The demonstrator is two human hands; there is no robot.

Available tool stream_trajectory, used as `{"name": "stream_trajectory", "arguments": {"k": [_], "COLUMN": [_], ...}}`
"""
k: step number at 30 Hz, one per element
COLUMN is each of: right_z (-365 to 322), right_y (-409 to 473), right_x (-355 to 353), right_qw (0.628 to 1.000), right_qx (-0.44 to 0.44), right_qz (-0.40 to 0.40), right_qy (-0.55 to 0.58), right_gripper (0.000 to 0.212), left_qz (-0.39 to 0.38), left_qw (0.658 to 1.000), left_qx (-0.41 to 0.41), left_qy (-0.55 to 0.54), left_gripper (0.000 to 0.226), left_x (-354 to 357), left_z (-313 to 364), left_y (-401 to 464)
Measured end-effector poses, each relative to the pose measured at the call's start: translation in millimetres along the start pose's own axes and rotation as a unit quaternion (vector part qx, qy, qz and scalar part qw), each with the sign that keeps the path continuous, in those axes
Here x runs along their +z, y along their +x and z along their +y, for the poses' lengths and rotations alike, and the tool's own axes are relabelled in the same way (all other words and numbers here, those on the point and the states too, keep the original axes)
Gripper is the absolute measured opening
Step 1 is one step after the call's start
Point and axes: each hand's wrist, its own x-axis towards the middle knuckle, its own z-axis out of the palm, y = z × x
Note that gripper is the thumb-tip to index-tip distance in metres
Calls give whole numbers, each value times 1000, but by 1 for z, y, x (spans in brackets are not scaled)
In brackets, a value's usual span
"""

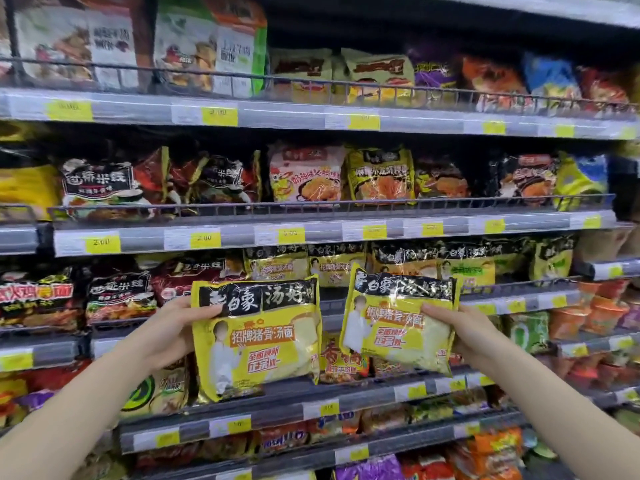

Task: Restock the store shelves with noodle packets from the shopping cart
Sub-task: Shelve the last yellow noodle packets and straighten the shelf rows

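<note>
The left hand point(169, 332) grips one yellow noodle packet point(256, 341) by its left edge, and the right hand point(464, 332) grips a second packet point(398, 320) by its right edge. Both are held up before the shelf point(346, 389), below matching packets point(332, 268).

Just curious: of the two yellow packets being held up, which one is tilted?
The yellow noodle packet in the right hand; it leans sideways, while the one in the left hand hangs nearly straight.
</note>
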Motion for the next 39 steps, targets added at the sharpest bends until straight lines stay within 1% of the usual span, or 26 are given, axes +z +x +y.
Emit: {"name": "stream_trajectory", "arguments": {"k": [3,6,7,8,10,11,15,18,19,22,25,27,28,29,31,32,35,36,39], "right_z": [-1,-1,-2,-3,-4,-5,-4,-5,-4,1,1,0,-1,-3,-5,-6,-14,-17,-21], "right_y": [36,75,86,99,123,133,178,203,209,228,236,237,237,236,238,238,231,229,222], "right_x": [7,15,19,23,34,39,60,75,79,91,99,101,101,101,100,100,105,107,113], "right_qw": [1000,1000,1000,1000,999,999,998,997,997,995,993,989,986,982,970,961,920,902,848], "right_qx": [10,0,-7,-15,-42,-52,-58,-62,-65,-57,-50,-42,-42,-44,-57,-61,-62,-62,-53], "right_qz": [0,0,1,6,5,3,7,9,6,3,8,8,8,9,12,10,8,17,40], "right_qy": [-4,-3,-4,-9,-13,-12,-4,-39,-42,-80,-108,-139,-160,-184,-237,-270,-386,-427,-526], "right_gripper": [115,78,76,82,102,104,90,96,95,82,76,81,83,82,74,70,70,69,61], "left_qz": [9,22,27,32,44,51,69,79,81,88,88,84,84,83,77,68,49,50,40], "left_qw": [1000,1000,999,999,999,998,997,997,996,996,996,996,996,997,997,998,999,999,999], "left_qx": [2,10,12,15,17,18,23,19,18,10,2,-4,-6,-6,-3,-3,6,9,21], "left_qy": [-1,-13,-15,-15,-14,-14,-10,-14,-15,-16,-7,-1,2,2,-7,-8,-6,-4,-10], "left_gripper": [6,20,21,18,11,12,12,12,11,11,26,44,47,42,27,29,63,68,63], "left_x": [-2,-5,-5,-6,-5,-6,-9,-11,-12,-14,-19,-21,-22,-22,-20,-19,-19,-19,-17], "left_z": [-2,-8,-11,-15,-22,-25,-37,-42,-43,-46,-45,-45,-44,-43,-39,-36,-33,-33,-32], "left_y": [14,28,33,37,44,48,62,69,71,73,74,74,75,75,76,77,78,79,80]}}
